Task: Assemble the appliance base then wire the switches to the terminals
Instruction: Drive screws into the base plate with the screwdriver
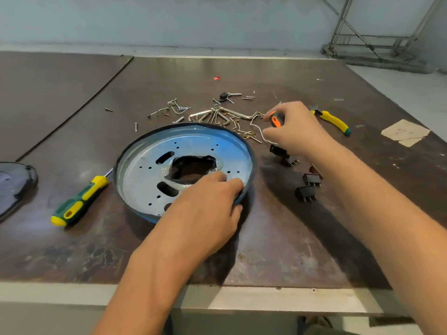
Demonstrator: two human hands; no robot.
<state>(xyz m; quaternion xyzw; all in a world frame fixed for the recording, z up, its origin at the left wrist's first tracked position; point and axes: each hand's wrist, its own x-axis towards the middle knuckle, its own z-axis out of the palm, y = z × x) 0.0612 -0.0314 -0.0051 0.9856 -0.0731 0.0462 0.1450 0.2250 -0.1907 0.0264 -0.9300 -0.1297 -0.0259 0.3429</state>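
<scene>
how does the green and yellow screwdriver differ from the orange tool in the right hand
The screwdriver has a green and yellow handle; the orange tool has an orange and black one. The screwdriver lies untouched on the table; the orange tool is gripped by the right hand. The screwdriver sits left of the round base; the orange tool is held beyond its right side, beside loose hardware. Both have two-tone handles.

screwdriver left of base plate, switches right
</scene>
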